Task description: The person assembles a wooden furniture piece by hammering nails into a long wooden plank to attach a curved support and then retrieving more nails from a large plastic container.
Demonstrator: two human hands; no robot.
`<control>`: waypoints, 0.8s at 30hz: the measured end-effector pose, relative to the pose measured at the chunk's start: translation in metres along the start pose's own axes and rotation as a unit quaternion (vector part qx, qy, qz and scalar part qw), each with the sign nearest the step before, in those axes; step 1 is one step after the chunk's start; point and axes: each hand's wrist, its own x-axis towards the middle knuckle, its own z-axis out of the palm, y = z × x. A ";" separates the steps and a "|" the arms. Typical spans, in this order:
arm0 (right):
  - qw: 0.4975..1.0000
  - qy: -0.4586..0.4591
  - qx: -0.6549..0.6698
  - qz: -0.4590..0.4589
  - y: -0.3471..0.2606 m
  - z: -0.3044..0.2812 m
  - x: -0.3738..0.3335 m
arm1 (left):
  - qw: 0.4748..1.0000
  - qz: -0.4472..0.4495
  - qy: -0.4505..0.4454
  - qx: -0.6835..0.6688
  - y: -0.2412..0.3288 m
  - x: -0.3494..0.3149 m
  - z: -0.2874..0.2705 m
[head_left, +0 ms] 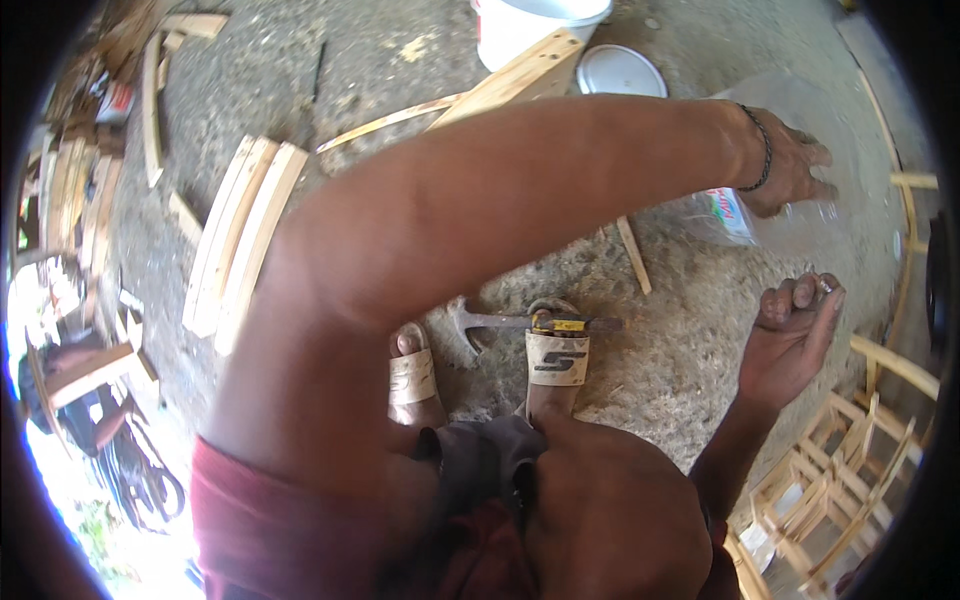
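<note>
My left arm stretches across to the right. My left hand, a dark braided band at its wrist, reaches over a clear plastic bag. Its fingers are apart, though partly lost against the bag. Under that wrist shows a colourful printed label on clear plastic. Closer to me, my right hand is raised with curled fingers, pinching small shiny bits at the fingertips, too small to make out. A claw hammer with a partly yellow handle lies across the front of my right sandal.
Three wooden strips lie at the left. Behind my arm stand a white bucket, its round lid and a leaning plank. Wooden frames fill the lower right. A thin offcut lies on the rough floor.
</note>
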 end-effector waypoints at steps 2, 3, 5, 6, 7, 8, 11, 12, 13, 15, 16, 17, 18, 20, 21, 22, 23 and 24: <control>0.996 0.024 0.069 0.045 0.020 0.005 -0.008 | 0.998 0.000 -0.034 -0.048 0.003 -0.031 -0.023; 0.993 0.050 0.089 0.064 0.027 0.004 -0.008 | 0.992 -0.013 -0.096 -0.078 0.004 -0.052 -0.050; 0.993 0.042 0.094 0.059 0.031 -0.004 -0.008 | 0.988 -0.056 -0.119 -0.078 -0.006 -0.091 -0.069; 0.994 0.041 0.086 0.051 0.023 -0.011 -0.003 | 0.986 -0.097 -0.118 -0.074 -0.004 -0.112 -0.087; 0.998 0.054 0.010 -0.033 0.015 -0.016 0.004 | 0.984 -0.132 -0.090 -0.074 -0.004 -0.141 -0.092; 0.989 0.067 -0.068 -0.114 0.004 -0.019 0.013 | 0.985 -0.144 -0.053 -0.078 -0.002 -0.162 -0.103; 0.866 0.092 -0.342 -0.352 -0.028 -0.041 0.056 | 0.970 -0.231 -0.026 -0.070 0.007 -0.214 -0.140; 0.831 0.143 -0.381 -0.379 -0.042 -0.039 0.067 | 0.965 -0.245 -0.050 -0.077 0.011 -0.217 -0.145; 0.789 0.194 -0.419 -0.405 -0.055 -0.038 0.080 | 0.960 -0.258 -0.071 -0.084 0.014 -0.215 -0.150; 0.772 0.180 -0.440 -0.421 -0.069 -0.063 0.120 | 0.959 -0.253 -0.085 -0.099 0.016 -0.205 -0.151; 0.725 0.137 -0.567 -0.366 -0.076 -0.067 0.126 | 0.968 -0.222 -0.069 -0.095 0.017 -0.193 -0.148; 0.664 0.091 -0.679 -0.301 -0.077 -0.071 0.131 | 0.976 -0.193 -0.053 -0.090 0.017 -0.182 -0.143; 0.623 0.041 -0.715 -0.314 -0.067 -0.081 0.140 | 0.982 -0.164 -0.037 -0.085 0.017 -0.170 -0.138; 0.602 -0.028 -0.749 -0.274 -0.052 -0.082 0.139 | 0.988 -0.135 -0.045 -0.058 0.017 -0.149 -0.132; 0.623 -0.047 -0.748 -0.224 -0.043 -0.070 0.128 | 0.989 -0.131 -0.051 -0.051 0.018 -0.139 -0.130; 0.615 -0.051 -0.747 -0.250 -0.038 -0.061 0.116 | 0.989 -0.124 -0.058 -0.047 0.019 -0.129 -0.126; 0.601 -0.053 -0.749 -0.273 -0.037 -0.055 0.105 | 0.992 -0.106 -0.051 -0.035 0.021 -0.117 -0.118; 0.607 -0.055 -0.749 -0.260 -0.034 -0.058 0.095 | 0.995 -0.087 -0.045 -0.023 0.024 -0.105 -0.110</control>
